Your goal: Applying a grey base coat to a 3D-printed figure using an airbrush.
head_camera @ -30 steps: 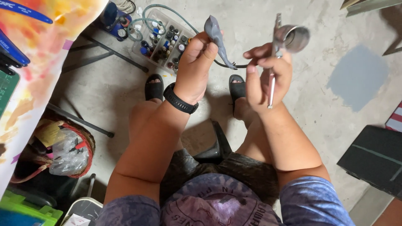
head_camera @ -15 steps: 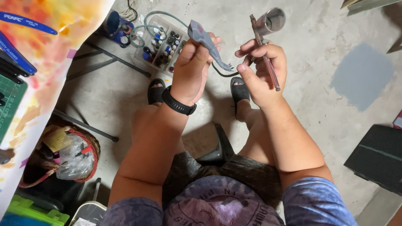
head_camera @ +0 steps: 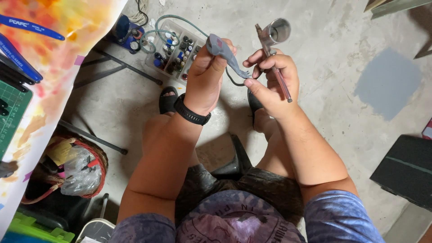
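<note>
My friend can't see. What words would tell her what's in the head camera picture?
Seen from above, a seated person's right hand holds an airbrush with a metal cup, while the left hand holds a small grey painted piece. Below on the concrete floor sits a clear box of small paint bottles.

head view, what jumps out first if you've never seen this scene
Mid-frame, the two raised hands: the left hand grips a small grey painted part, the right hand holds an airbrush with its metal cup uppermost. Behind them on the concrete floor sits a clear tray of small paint bottles; a paint-splashed orange sheet fills the upper left.
</note>
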